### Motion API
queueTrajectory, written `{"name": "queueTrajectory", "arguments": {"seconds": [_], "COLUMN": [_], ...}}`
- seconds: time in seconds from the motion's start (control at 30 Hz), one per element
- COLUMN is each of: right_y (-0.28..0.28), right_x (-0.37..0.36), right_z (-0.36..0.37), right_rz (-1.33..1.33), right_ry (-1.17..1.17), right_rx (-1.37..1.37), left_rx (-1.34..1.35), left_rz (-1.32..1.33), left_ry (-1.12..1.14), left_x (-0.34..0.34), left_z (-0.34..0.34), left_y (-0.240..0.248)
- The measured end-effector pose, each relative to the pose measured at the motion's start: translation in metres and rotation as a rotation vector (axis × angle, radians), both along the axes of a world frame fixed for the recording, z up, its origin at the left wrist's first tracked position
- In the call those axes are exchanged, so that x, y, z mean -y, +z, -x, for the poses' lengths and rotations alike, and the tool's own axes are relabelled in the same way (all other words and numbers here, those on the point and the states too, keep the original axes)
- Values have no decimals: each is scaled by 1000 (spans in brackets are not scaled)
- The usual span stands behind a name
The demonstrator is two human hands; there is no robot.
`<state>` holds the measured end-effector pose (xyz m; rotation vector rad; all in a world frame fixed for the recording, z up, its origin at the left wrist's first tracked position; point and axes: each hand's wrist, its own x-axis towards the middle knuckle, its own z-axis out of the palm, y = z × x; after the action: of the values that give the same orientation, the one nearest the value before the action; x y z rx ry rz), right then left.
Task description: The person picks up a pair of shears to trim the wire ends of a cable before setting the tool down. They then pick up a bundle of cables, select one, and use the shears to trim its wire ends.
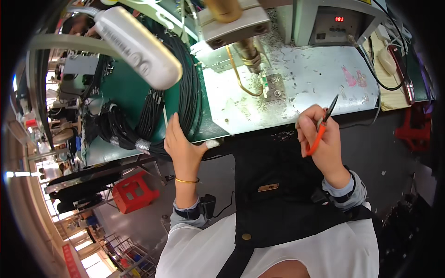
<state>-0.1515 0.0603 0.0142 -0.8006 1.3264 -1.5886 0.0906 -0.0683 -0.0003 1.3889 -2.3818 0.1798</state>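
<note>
My left hand (183, 144) is at the table's front edge, beside a thick bundle of black cables (187, 99). Its fingers are stretched out, the thumb apart with a white wrapping on its tip, and no held thing shows. My right hand (321, 141) is raised in front of the metal work plate (320, 74), closed around a pair of scissors (316, 142) with orange handles. Their dark pointed blades (331, 107) stick up past the fingers. On the plate, under the machine's press head (250, 58), a small green and white piece (264, 85) sits at a metal fixture (276, 87).
A long white lamp (139, 48) hangs over the green table at the left. More coiled black cables (116, 127) lie beneath it. At the back right stands a control box (340, 28) with a red display. Red stools (134, 192) are on the floor; small scraps litter the plate.
</note>
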Motion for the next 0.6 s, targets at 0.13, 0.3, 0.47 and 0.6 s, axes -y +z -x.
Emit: {"name": "queueTrajectory", "arguments": {"seconds": [0.13, 0.3, 0.47, 0.6], "right_y": [-9, -13, -15, -17], "right_x": [-9, -15, -18, -16], "right_z": [-8, -16, -20, -29], "right_rz": [-56, -98, -118, -141], "right_ry": [62, 104, 112, 137], "right_rx": [-6, -20, -21, 0], "left_rx": [199, 341, -26, -125], "left_rz": [53, -122, -532, -299], "left_ry": [94, -44, -207, -235], "left_x": [-4, 27, 57, 44], "left_z": [-28, -53, -60, -38], "left_y": [-1, 19, 25, 14]}}
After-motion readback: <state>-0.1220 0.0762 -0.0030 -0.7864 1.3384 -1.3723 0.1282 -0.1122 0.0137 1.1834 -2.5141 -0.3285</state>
